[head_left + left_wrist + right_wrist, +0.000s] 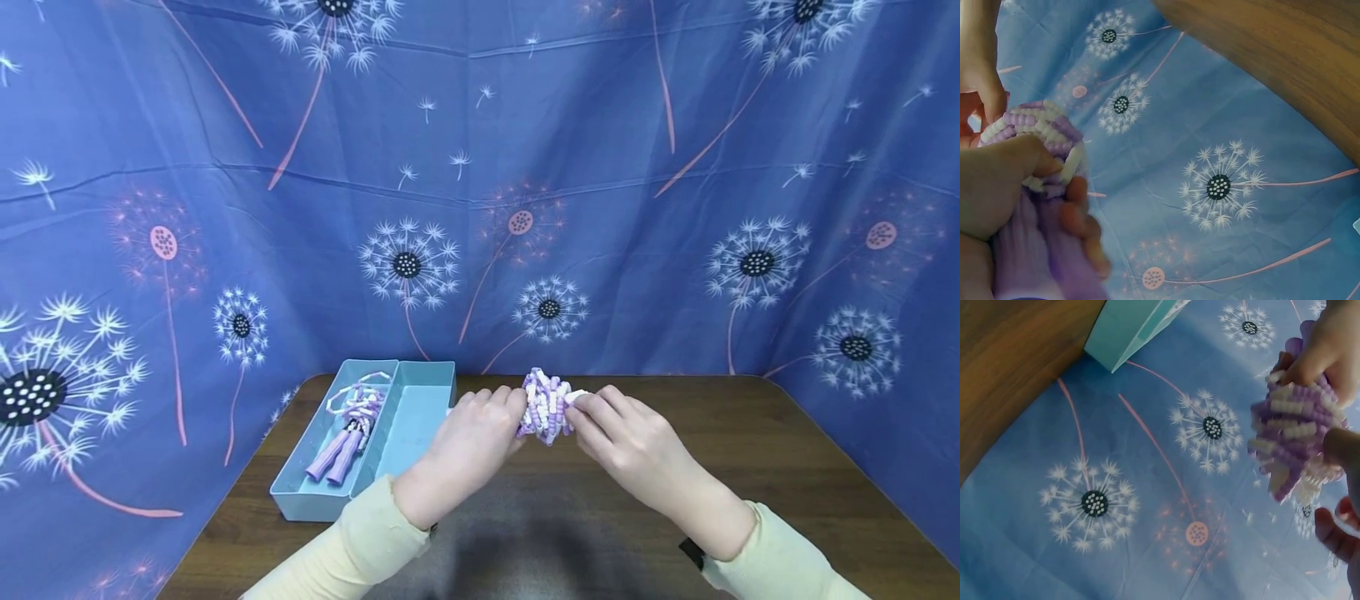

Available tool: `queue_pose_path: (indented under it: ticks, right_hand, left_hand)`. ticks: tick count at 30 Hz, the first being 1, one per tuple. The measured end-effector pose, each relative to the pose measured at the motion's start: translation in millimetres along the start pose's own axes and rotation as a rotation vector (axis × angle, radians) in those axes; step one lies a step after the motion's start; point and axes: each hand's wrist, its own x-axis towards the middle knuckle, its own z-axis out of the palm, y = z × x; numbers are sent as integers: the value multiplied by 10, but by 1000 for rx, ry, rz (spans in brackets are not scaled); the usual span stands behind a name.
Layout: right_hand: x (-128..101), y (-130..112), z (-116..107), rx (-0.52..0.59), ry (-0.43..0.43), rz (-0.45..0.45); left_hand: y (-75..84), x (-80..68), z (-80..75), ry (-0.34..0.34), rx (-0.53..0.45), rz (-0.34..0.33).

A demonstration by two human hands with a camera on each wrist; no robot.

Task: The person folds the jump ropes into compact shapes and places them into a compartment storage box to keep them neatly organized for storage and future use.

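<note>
Beaded skipping rope (545, 407), wound into a tight purple-and-white bundle, sits between my two hands just above the worktop (750, 467), at about 12 o'clock from where I sit and close to the far edge. My left hand (472, 446) is curled round the bundle's left side; the left wrist view shows my thumb and fingers wrapped over the bead loops and the purple handles (1022, 250) below them, so the coils cannot spring apart. My right hand (626, 437) pinches the right side, fingertips pressed on the outer loops. In the right wrist view my fingers (1329, 337) press the top of the bundle and another fingertip curls underneath, which I judge is how I keep the last turns snug against the rest.

At about 10 o'clock from the bundle, just beside my left hand, lies a pale blue tray (420, 392), long and narrow, its open side up. A second rope (352, 417) of the same purple and white beads rests in its left half, handles pointing towards me and the beads gathered at the far end. The right half of the tray shows only its bare floor. I take it the tray lies that close so that a bundled rope can go in with a short reach.

A blue cloth (600, 208) printed with dandelion heads hangs behind and to both sides of the worktop. I can read no brand, label or writing on the ropes, the tray or the cloth.
</note>
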Motion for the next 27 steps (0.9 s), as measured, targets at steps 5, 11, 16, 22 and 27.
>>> queue_pose_path:
  ticks: [5, 11, 16, 22, 27]
  right_hand:
    - [-60, 9, -11, -22, -35, -161]
    - [-75, 43, -23, 35, 30, -286]
    - [-71, 87, -67, 66, 42, -405]
    - [-71, 130, -114, 97, 56, -529]
    - [-87, 137, -110, 113, 70, -524]
  left_hand:
    - [46, -9, -10, -100, -49, -21]
    - [61, -30, -8, -175, -86, -11]
    - [73, -30, -8, -181, -96, 3]
    - [90, -38, -11, -184, -104, 26]
    - [102, -44, -30, -181, -101, 28]
